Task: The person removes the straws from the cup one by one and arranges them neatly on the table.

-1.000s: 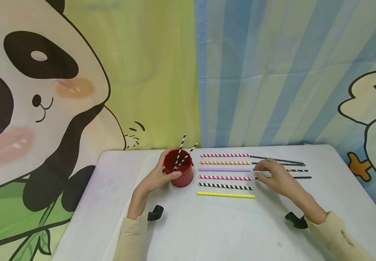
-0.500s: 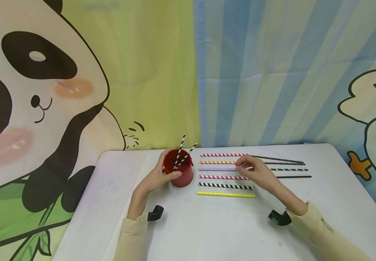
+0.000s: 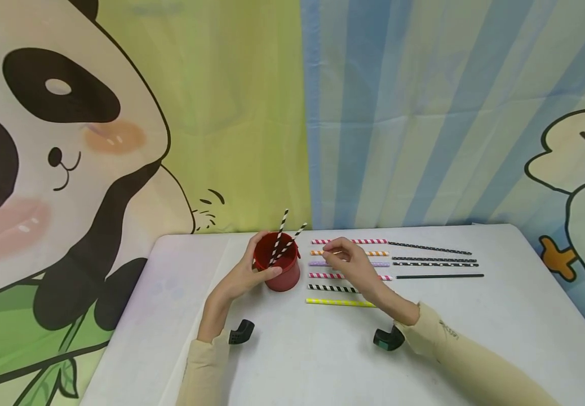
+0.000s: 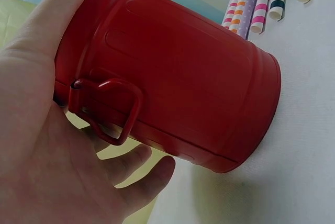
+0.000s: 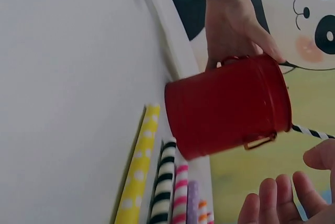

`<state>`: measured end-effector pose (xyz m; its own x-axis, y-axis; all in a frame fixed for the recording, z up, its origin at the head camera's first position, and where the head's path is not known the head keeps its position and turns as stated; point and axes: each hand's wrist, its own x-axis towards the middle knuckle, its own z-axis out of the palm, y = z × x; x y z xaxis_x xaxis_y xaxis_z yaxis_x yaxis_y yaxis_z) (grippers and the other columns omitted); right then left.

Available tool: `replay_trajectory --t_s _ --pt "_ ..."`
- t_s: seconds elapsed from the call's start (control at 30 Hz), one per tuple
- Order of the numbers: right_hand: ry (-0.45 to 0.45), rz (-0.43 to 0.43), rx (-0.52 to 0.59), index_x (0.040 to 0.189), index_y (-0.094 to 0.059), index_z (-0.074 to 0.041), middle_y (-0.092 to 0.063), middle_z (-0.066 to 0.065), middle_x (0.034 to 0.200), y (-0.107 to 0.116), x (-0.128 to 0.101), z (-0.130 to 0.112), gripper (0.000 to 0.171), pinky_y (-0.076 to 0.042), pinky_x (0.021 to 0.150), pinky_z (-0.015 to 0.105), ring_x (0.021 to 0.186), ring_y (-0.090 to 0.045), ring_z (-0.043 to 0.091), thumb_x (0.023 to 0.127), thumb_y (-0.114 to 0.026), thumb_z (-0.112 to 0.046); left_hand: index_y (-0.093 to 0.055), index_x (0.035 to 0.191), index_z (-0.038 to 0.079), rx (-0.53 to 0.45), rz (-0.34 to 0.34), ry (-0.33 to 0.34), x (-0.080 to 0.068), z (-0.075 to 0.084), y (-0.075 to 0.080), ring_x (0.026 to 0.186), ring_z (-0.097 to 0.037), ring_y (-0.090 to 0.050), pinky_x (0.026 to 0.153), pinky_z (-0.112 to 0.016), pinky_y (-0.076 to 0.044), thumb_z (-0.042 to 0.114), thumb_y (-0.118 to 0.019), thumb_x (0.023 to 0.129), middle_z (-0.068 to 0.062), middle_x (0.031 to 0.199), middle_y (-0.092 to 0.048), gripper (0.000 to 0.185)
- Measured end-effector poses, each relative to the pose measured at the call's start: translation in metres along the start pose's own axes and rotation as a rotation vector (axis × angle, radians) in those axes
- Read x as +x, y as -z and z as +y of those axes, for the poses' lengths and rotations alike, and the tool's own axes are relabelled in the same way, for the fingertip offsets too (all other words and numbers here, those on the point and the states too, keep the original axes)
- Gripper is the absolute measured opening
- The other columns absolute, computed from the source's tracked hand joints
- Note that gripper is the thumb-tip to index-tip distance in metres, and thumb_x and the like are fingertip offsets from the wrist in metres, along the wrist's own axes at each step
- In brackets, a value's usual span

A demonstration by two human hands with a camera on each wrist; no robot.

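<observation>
Left hand (image 3: pixel 244 276) grips the red cup (image 3: pixel 282 269) at frame centre; right hand (image 3: pixel 355 265), fingers loosely spread, hovers over the straws (image 3: pixel 345 288) just right.

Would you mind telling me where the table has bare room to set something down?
The white table is bare along its near edge, below the yellow straw, and left of the red bucket. It is crowded mid-table, where the coloured and black straws lie in rows.

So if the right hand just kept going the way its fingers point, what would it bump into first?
Probably the red bucket. The right hand hovers over the striped straws, fingers pointing left toward that bucket, which the left hand holds. How high the hand is cannot be judged, so it might graze the straws first.
</observation>
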<state>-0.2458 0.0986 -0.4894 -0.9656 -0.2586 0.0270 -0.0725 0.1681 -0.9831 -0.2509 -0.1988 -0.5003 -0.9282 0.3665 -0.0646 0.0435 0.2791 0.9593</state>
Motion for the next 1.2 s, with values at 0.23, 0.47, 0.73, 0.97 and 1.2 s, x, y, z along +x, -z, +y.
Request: replay_trajectory --t_s 0.23,0.47,0.73,0.97,1.2 --pt "0.018 0.034 0.044 0.118 -0.063 -0.003 -0.065 0.014 0.117 -0.028 0.017 -0.006 0.029 -0.057 0.085 0.029 0.103 -0.064 0.027 0.098 -0.067 -0.023 -0.016 0.155 0.039 0.011 0.002 0.006 0.000 0.002 -0.001 0.146 -0.027 -0.030 0.114 -0.060 -0.035 0.035 -0.077 0.088 0.002 0.155 -0.033 0.090" --pt "0.000 0.068 0.072 0.119 -0.063 -0.003 -0.064 0.016 0.121 -0.044 0.028 -0.012 0.030 -0.057 0.078 0.027 0.104 -0.063 0.024 0.098 -0.067 -0.024 -0.015 0.158 0.034 0.005 -0.004 -0.004 0.001 0.002 0.000 0.146 -0.028 -0.031 0.114 -0.060 -0.035 0.034 -0.076 0.089 0.002 0.155 -0.033 0.092" --pt "0.008 0.053 0.081 0.119 -0.061 0.005 -0.064 0.022 0.120 -0.055 0.021 -0.043 0.029 -0.053 0.078 0.025 0.107 -0.064 0.033 0.097 -0.065 -0.013 -0.015 0.157 0.033 -0.001 -0.005 -0.009 0.001 0.000 0.000 0.145 -0.029 -0.033 0.114 -0.059 -0.035 0.033 -0.076 0.089 0.002 0.155 -0.034 0.092" --pt "0.029 0.076 0.081 0.114 -0.062 0.006 -0.065 0.023 0.118 -0.060 0.018 -0.054 0.024 -0.056 0.090 0.046 0.109 -0.063 0.041 0.097 -0.066 -0.011 -0.016 0.156 0.036 -0.005 -0.010 -0.019 0.001 0.000 0.000 0.145 -0.028 -0.034 0.114 -0.059 -0.034 0.032 -0.075 0.090 0.002 0.155 -0.034 0.090" --pt "0.030 0.080 0.073 0.110 -0.063 0.006 -0.065 0.023 0.116 -0.062 0.020 -0.053 0.021 -0.056 0.089 0.047 0.108 -0.064 0.041 0.097 -0.065 -0.010 -0.014 0.157 0.035 -0.002 -0.013 -0.020 0.001 0.000 0.001 0.145 -0.028 -0.033 0.115 -0.059 -0.034 0.033 -0.075 0.090 0.003 0.155 -0.033 0.091"
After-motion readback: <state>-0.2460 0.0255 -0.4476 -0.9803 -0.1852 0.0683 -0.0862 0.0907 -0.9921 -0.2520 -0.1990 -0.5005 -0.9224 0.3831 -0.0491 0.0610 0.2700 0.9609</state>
